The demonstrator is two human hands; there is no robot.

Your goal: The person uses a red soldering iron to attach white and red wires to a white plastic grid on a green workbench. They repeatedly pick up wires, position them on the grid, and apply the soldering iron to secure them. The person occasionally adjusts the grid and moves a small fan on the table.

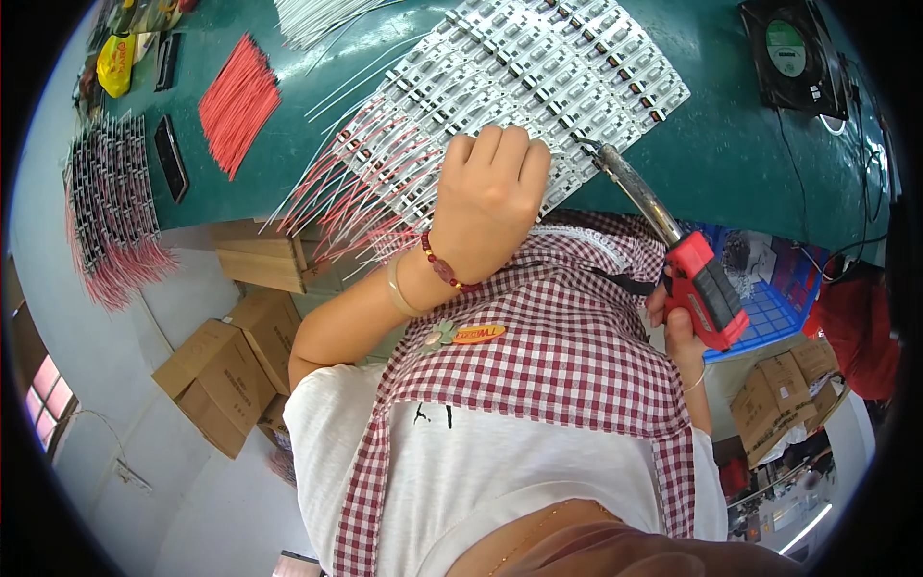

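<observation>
A large panel of small white-grey parts [567,58] lies in rows on the green table, with red wires [336,207] and white wires trailing from its left edge. My left hand [495,188] rests over the panel's near part with its fingers curled under; whatever they pinch is hidden beneath the hand. In my right hand [678,332] is a soldering iron [710,288] with a red and black handle, gripped from below. Its metal barrel slants up and left, and the tip is at the panel's right part, just right of my left knuckles. I cannot tell whether the tip touches.
A bundle of red wires [238,106] and one of white wires [322,17] lie on the table [721,163]. Beside a black phone [171,159] hangs another wired panel [111,197]. A black fan [793,53] with cables stands right. Below are a blue basket [769,313] and cardboard boxes [216,380].
</observation>
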